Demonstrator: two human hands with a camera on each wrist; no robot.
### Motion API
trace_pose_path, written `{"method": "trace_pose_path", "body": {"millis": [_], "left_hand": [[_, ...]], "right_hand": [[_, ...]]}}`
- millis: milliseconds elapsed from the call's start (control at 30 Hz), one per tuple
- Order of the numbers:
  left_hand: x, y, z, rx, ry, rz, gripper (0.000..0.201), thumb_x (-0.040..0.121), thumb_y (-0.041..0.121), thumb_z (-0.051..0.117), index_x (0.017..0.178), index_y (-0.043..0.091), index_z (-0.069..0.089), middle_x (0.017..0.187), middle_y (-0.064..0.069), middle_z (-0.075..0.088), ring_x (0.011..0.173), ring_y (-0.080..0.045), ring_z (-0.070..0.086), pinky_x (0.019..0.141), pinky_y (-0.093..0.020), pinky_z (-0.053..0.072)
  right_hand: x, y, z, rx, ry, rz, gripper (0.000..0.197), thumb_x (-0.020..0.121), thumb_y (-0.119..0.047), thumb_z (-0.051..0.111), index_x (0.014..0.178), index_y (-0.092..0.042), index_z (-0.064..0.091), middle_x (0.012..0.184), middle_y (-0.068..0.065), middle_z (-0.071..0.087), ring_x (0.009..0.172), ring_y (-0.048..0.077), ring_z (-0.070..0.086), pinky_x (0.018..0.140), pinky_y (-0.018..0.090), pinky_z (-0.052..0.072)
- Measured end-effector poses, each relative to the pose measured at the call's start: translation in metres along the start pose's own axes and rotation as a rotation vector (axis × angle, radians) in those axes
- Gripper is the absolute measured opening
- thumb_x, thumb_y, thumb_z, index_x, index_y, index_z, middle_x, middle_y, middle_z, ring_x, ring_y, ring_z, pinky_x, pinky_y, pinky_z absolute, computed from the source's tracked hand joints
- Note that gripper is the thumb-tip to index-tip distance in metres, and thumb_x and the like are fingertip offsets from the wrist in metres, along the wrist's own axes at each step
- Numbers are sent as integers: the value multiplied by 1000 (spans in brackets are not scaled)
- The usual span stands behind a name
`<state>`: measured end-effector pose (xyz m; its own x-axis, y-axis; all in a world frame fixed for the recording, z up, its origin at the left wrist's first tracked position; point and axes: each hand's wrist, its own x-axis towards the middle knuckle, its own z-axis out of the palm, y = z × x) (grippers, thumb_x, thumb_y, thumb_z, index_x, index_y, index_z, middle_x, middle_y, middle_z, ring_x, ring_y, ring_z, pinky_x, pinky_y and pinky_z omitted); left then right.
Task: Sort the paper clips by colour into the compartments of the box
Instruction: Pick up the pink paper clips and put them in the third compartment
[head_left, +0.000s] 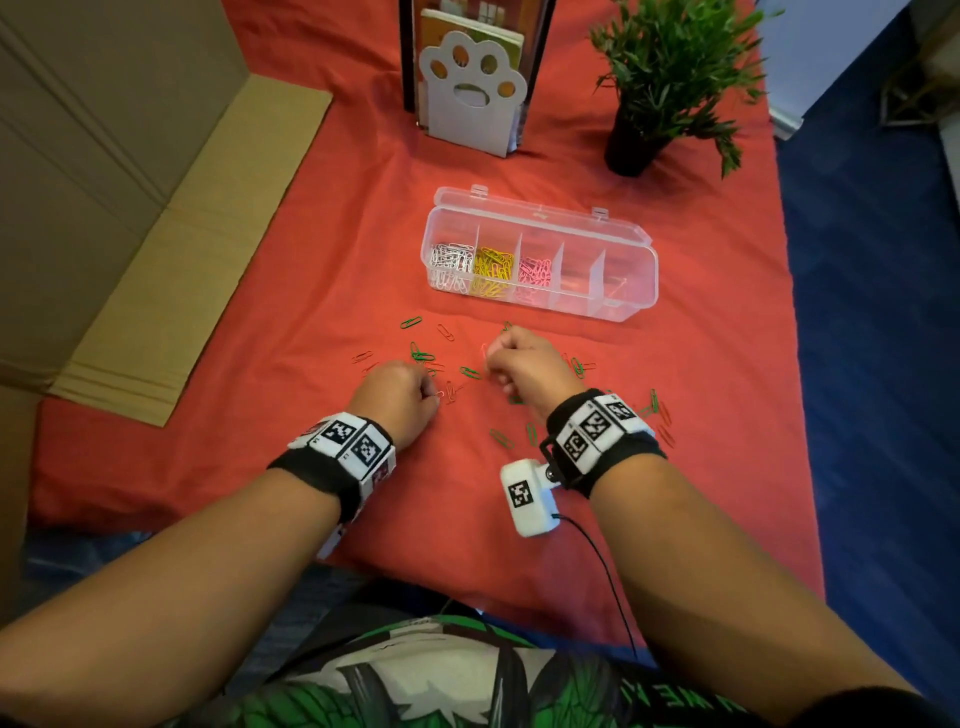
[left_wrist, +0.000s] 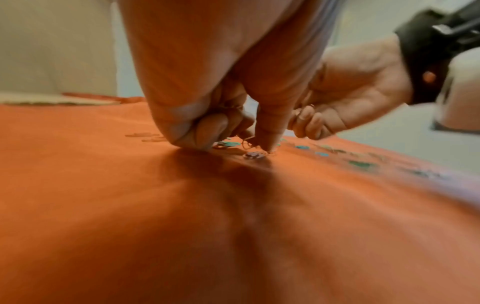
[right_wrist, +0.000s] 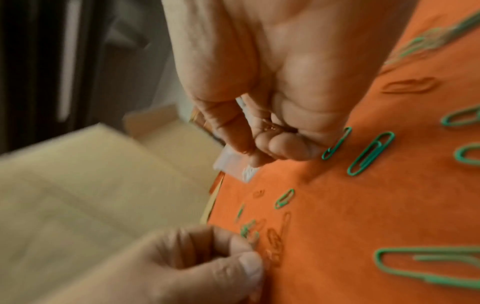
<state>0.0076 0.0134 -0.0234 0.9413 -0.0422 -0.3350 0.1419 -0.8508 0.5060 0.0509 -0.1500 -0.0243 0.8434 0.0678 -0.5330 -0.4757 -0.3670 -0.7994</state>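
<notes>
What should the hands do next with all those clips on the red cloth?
Probably carry the red clips they seem to be pinching to the box. The left hand and right hand are curled among loose red and green clips. White, yellow and pink clips fill three compartments; the fourth looks empty and the end one seems to hold a red clip, so red likely goes there.
</notes>
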Motion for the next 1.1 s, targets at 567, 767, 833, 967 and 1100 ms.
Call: {"method": "trace_pose_path", "body": {"millis": [567,767,833,967,1100], "left_hand": [[9,-27,-10,-76,205,-154,20,80,20,65,98,15,72,75,-9,62,75,-26,57,65,-25,34],[8,-21,-7,49,177,-60,20,79,24,66,95,14,72,93,-15,63,89,-32,61,77,-33,45],[9,-20,-9,77,137,-68,17,81,23,63,93,12,70,97,-16,62,93,-33,59,79,-35,44],[10,-18,-9,99,64,-85,16,84,22,57,90,11,67,103,-17,60,97,-34,58,87,-37,44],[6,-15,-4,71,6,-61,13,84,23,56,83,13,65,96,-16,61,95,-33,58,86,-37,45]], "right_hand": [[-21,8,37,-612,-116,-270,11,82,-11,54,87,-12,64,79,2,51,78,23,54,69,30,42],[-25,17,51,-992,-68,-525,21,80,-11,54,101,-10,51,101,14,52,97,36,54,81,43,47],[-23,15,42,-1000,-41,-498,20,86,-18,53,103,-7,52,105,15,53,102,37,53,86,44,45],[-14,17,12,-929,14,-330,22,88,-18,51,105,-5,53,112,17,53,105,35,52,91,41,44],[-8,16,-14,-752,132,-234,14,85,-15,55,92,-3,58,105,17,56,98,33,55,84,34,42]]}}
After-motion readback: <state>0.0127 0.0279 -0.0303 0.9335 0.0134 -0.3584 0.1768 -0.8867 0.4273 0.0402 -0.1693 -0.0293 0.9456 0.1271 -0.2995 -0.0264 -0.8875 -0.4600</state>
